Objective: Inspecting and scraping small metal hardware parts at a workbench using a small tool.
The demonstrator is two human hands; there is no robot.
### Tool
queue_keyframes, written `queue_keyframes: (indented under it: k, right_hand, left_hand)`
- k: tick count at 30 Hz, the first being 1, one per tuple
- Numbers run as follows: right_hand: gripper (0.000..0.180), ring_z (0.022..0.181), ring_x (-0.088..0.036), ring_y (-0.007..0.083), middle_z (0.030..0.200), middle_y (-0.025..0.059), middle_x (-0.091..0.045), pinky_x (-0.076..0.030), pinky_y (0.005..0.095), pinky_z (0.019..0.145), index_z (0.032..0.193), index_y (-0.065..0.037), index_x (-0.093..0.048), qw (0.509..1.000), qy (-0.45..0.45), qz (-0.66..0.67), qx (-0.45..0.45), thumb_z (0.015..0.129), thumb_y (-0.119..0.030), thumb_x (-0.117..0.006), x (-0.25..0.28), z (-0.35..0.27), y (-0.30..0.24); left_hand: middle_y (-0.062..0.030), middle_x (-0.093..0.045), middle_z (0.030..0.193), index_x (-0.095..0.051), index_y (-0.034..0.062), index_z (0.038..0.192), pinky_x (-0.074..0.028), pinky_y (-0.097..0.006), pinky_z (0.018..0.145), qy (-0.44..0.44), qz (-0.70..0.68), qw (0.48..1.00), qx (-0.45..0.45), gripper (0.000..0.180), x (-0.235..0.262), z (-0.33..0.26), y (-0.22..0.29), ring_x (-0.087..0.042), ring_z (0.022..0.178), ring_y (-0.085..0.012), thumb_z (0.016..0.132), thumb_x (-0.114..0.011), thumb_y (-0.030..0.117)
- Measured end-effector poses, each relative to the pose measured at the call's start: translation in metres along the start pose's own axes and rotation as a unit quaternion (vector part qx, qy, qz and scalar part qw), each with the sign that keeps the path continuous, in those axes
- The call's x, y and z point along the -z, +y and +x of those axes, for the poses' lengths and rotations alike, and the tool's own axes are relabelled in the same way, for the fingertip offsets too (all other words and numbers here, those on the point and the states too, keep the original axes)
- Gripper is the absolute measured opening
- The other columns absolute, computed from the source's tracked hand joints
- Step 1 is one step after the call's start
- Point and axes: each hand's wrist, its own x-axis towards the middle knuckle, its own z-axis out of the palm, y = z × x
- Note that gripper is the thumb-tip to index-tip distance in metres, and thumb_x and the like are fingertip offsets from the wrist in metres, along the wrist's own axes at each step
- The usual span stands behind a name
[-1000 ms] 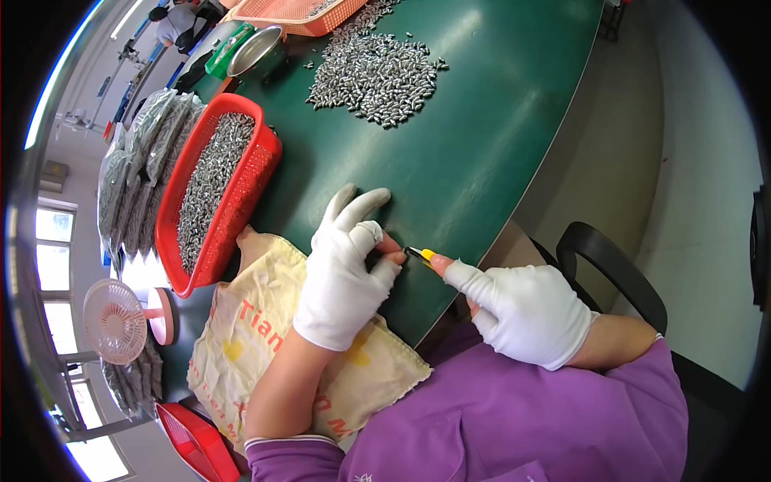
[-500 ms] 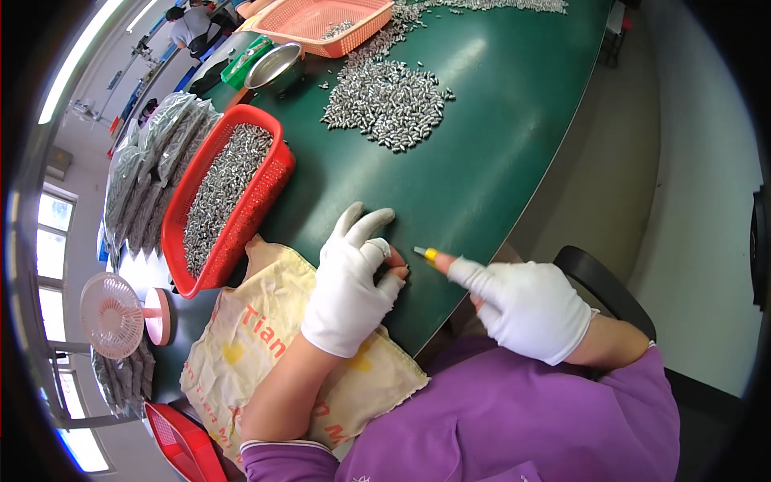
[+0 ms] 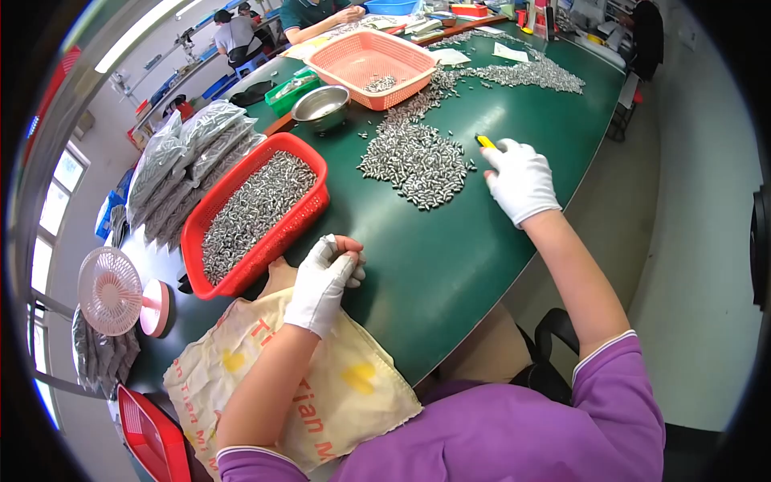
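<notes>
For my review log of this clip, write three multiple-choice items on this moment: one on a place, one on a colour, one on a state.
1. Where is the right hand?
A. Beside the loose pile of small metal parts on the green table
B. Inside the red basket
C. On the pink fan

2. What colour is the basket full of metal parts nearest the left hand?
A. Blue
B. Red
C. White

3. How is the left hand?
A. Spread flat on the table
B. Raised above the fan
C. Curled, fingertips drawn together, over the printed plastic bag

Answers:
1 A: the gloved right hand, with a yellow-tipped tool, reaches out at the pile's edge.
2 B: its mesh walls are red.
3 C: the gloved fingers are bunched near the table's edge.
</notes>
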Motion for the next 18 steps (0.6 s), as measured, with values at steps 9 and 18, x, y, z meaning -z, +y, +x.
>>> queue_keyframes:
  k: [9,18]
  right_hand:
    - [0.011,0.078,-0.064,0.0307,0.079,0.0108,-0.064,-0.051,0.0417,0.071,0.079,-0.017,-0.073,0.968,-0.049,0.166,0.182,0.078,-0.019,-0.062,-0.037,0.078,-0.124]
    - [0.010,0.079,-0.059,0.0301,0.078,0.0127,-0.060,-0.048,0.0406,0.068,0.067,-0.011,-0.068,0.962,0.026,0.147,0.230,0.072,-0.017,-0.061,-0.060,0.079,-0.134]
  left_hand:
    - [-0.0032,-0.060,0.087,-0.057,0.0057,0.108,-0.044,-0.022,0.063,-0.057,-0.192,0.980,0.006,0.017,0.013,0.014,-0.009,-0.055,0.070,-0.0099,0.093,-0.059,0.015]
    - [-0.0010,-0.056,0.085,-0.055,0.0117,0.102,-0.043,-0.022,0.065,-0.076,-0.336,0.938,0.037,0.020,0.026,0.020,-0.011,-0.052,0.071,-0.0099,0.088,-0.067,0.019]
